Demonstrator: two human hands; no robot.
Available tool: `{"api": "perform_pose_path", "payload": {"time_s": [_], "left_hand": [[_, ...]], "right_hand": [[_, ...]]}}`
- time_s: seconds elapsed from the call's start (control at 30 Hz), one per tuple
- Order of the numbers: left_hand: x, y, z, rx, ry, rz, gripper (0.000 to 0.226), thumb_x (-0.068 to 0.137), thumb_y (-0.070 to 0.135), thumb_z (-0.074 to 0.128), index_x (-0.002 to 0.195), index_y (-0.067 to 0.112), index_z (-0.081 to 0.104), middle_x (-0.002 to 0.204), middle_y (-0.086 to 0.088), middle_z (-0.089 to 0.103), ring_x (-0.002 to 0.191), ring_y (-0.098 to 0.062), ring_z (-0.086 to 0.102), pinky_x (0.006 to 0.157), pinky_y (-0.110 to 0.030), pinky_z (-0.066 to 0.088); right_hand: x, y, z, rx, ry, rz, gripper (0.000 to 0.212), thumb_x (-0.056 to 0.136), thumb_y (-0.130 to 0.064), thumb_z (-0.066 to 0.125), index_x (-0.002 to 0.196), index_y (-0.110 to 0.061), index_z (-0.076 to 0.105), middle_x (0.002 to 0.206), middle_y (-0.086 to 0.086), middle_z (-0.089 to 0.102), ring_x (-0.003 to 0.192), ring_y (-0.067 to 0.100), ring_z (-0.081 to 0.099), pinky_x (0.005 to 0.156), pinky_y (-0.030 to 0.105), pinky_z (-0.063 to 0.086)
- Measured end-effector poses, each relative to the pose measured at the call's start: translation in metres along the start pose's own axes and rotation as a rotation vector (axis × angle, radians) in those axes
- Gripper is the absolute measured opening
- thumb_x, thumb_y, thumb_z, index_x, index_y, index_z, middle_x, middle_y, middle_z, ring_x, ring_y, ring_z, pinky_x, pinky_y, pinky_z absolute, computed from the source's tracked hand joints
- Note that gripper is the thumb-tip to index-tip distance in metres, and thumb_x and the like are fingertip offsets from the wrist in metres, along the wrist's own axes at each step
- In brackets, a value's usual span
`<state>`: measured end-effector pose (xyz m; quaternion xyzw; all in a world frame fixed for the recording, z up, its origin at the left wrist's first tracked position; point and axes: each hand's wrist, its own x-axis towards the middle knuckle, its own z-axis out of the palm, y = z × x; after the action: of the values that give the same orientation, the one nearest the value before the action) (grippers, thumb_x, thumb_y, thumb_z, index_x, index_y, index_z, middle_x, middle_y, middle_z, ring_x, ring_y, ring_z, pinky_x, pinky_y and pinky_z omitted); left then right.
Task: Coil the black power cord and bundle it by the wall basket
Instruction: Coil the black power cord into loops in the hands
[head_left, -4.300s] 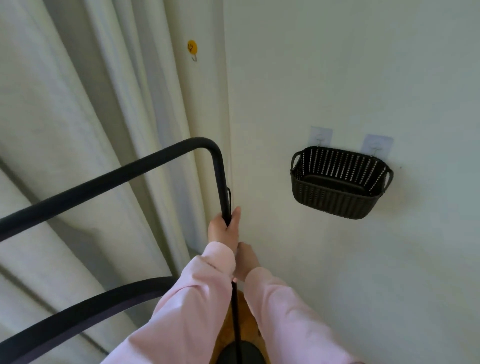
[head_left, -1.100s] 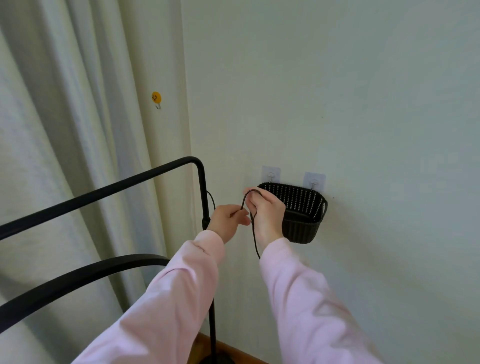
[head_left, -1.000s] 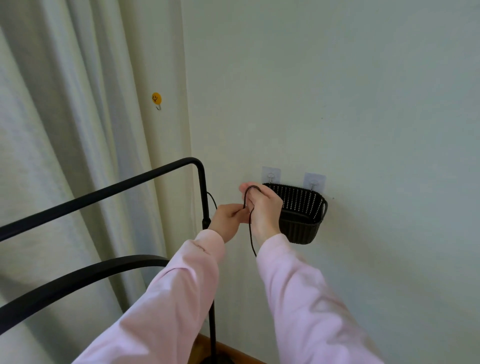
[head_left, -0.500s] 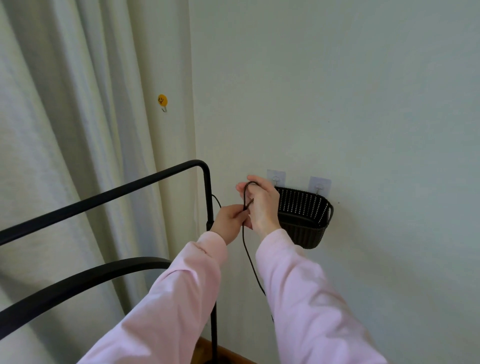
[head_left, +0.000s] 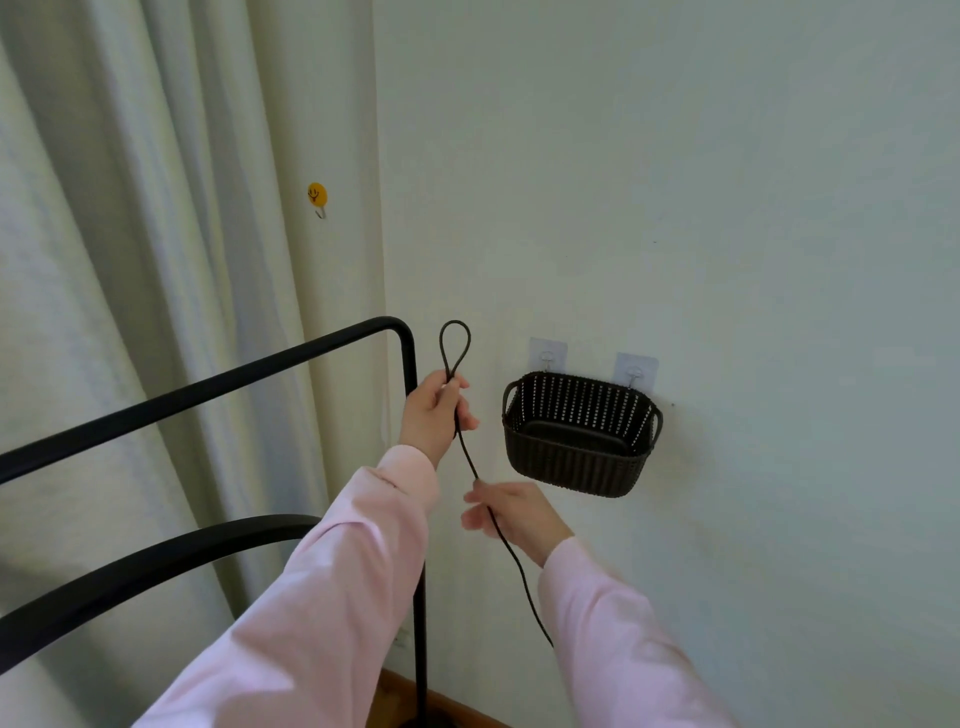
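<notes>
The black power cord (head_left: 468, 457) forms a narrow upright loop above my left hand (head_left: 434, 413), which pinches the loop's base just right of the rack post. From there the cord slants down through my right hand (head_left: 511, 512), whose fingers curl loosely around it, and runs on behind my right sleeve. The dark woven wall basket (head_left: 579, 460) hangs on two clear adhesive hooks to the right of both hands, apart from them. I cannot see anything lying in it.
A black metal rack (head_left: 218, 382) with a bent top bar and a lower curved bar stands at the left before pale curtains (head_left: 130, 260). A yellow smiley hook (head_left: 317, 195) sticks to the wall corner. Wooden floor shows at the bottom.
My hands have parted: the right one dropped down the cord below the basket's level, while the left stayed up, now alone holding the loop that stands above it.
</notes>
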<state>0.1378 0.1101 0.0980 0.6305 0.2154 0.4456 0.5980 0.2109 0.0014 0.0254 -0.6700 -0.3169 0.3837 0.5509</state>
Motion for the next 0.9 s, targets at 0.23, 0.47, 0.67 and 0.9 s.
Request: {"api": "perform_pose_path", "payload": {"time_s": [0.23, 0.47, 0.67, 0.9], "left_hand": [[0.004, 0.007, -0.007, 0.080, 0.082, 0.059, 0.031, 0.092, 0.005, 0.035, 0.069, 0.019, 0.050, 0.051, -0.002, 0.034, 0.034, -0.004, 0.032, 0.039, -0.015, 0.041], [0.001, -0.003, -0.009, 0.242, -0.020, 0.067, 0.031, 0.093, 0.007, 0.035, 0.070, 0.022, 0.049, 0.052, -0.001, 0.036, 0.039, -0.007, 0.032, 0.039, -0.016, 0.033], [-0.002, -0.005, -0.001, 0.333, -0.189, 0.062, 0.032, 0.094, 0.009, 0.035, 0.069, 0.023, 0.049, 0.052, -0.001, 0.048, 0.037, -0.003, 0.043, 0.047, -0.016, 0.042], [-0.008, -0.007, 0.003, 0.298, -0.251, 0.021, 0.025, 0.094, 0.007, 0.037, 0.073, 0.015, 0.048, 0.068, -0.011, 0.062, 0.064, -0.021, 0.058, 0.069, -0.028, 0.051]], "right_hand": [[-0.004, 0.033, -0.012, -0.122, 0.034, 0.163, 0.030, 0.082, -0.035, 0.067, 0.067, -0.009, 0.070, 0.050, 0.005, 0.054, 0.049, 0.017, 0.049, 0.063, 0.029, 0.047], [-0.001, 0.013, -0.016, -0.251, 0.224, 0.002, 0.038, 0.080, -0.028, 0.069, 0.046, -0.012, 0.060, 0.041, -0.003, 0.033, 0.040, 0.012, 0.030, 0.037, 0.017, 0.025], [0.000, -0.019, -0.010, -0.262, 0.256, -0.152, 0.039, 0.083, -0.028, 0.065, 0.046, -0.016, 0.060, 0.027, -0.011, 0.034, 0.031, 0.003, 0.035, 0.042, 0.014, 0.024], [-0.004, -0.048, -0.009, -0.180, 0.252, -0.272, 0.043, 0.083, -0.032, 0.066, 0.043, -0.016, 0.060, 0.034, -0.010, 0.032, 0.032, 0.005, 0.028, 0.044, 0.019, 0.024]]}}
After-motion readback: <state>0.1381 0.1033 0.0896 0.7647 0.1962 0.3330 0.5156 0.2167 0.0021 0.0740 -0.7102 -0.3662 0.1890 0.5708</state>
